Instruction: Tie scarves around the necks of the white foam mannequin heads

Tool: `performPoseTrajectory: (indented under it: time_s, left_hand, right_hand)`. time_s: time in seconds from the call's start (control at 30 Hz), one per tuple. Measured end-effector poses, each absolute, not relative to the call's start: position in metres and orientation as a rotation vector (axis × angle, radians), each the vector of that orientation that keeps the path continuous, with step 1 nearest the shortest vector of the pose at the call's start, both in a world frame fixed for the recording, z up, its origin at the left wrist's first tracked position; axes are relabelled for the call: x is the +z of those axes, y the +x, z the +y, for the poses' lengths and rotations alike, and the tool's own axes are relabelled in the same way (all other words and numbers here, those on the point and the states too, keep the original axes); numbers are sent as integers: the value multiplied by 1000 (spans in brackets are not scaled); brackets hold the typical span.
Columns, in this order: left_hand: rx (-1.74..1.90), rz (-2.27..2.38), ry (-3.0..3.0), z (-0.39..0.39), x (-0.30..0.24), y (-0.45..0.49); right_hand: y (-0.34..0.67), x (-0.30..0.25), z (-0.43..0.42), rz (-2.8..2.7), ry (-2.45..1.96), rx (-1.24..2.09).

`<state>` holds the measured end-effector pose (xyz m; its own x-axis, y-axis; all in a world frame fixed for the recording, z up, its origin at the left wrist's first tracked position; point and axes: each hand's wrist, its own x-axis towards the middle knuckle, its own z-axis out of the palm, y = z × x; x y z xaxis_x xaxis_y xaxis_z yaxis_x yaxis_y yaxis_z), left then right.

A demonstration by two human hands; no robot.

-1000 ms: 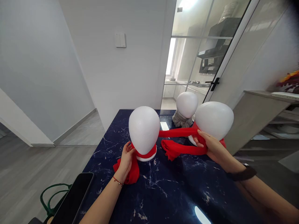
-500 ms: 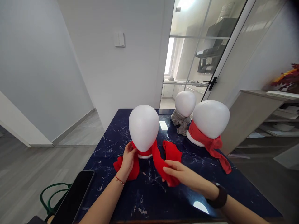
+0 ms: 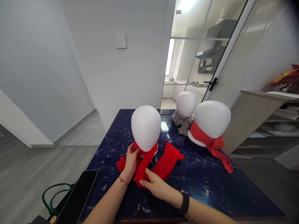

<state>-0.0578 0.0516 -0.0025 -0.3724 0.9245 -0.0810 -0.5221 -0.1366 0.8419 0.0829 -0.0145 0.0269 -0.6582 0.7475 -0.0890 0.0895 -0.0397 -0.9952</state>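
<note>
A white mannequin head point(image 3: 146, 127) stands on the table in front of me, with a bright red scarf point(image 3: 164, 163) round its neck. My left hand point(image 3: 132, 158) pinches the scarf at the left side of the neck. Below the head, my right hand point(image 3: 153, 185) grips the scarf's right-hand length, drawn across the front of the neck. The rest of that length trails over the table to the right. Another part of the scarf lies behind my left hand, partly hidden.
At right stands a second mannequin head point(image 3: 212, 119) with a knotted coral-red scarf point(image 3: 205, 138). Behind it is a smaller head point(image 3: 186, 104) wearing a grey scarf point(image 3: 181, 121). A black phone point(image 3: 77, 197) lies at the left edge of the dark blue marbled table point(image 3: 198, 189), beside a green-handled bag point(image 3: 56, 202).
My right hand has moved left, carrying the scarf's right length across the front of the neck. My left hand stays at the neck's left side.
</note>
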Motion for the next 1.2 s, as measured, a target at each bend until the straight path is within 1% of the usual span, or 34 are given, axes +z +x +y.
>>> performPoseTrajectory:
  time_s: [0.07,0.13,0.23,0.33,0.4,0.47,0.53,0.67,0.77,0.87,0.93,0.97,1.03,1.2]
  left_hand:
    - [1716,1099,556,48,1,-62]
    - [1723,1266,667,36,7,-68]
    - [1632,1420,1239,3,21,-76]
    - [1214,1313,1997,-36,33,-75]
    - [978,1251,2300,-53,38,-69]
    - [882,1203,2489,-60,39,-61]
    - [940,1179,2622,-57,39,-56]
    - [1144,1256,2836,-46,38,-54]
    - [1254,1368,2725,-41,41,-59]
    - [1428,1489,2317,-39,47,-65]
    - [1479,1479,2028,-37,50,-70]
    - [1485,1446,1892,-37,49,-73]
    - [1505,1357,1632,-34,45,-79]
    - [1616,1131,1067,-29,32,-87]
  right_hand:
    - [79,30,-15,-1577,-871,1829]
    - [77,34,-15,-1412,-839,1880]
    - [77,38,-13,-1265,-801,1869]
    - [78,39,-11,-1241,-802,1810]
    - [79,38,-10,-1211,-825,1800]
    - [80,38,-10,-1160,-853,1786]
    - [82,39,-8,-1181,-841,1792]
    - [97,45,-2,-1447,-764,1870]
    - [120,49,4,-1777,-762,1764]
    - [150,54,9,-2145,-880,1549]
    - [172,59,13,-2280,-999,1490]
    - [184,63,15,-2313,-1039,1521]
    - [209,74,19,-2307,-1049,1693]
    - [274,99,23,-2070,-871,2106]
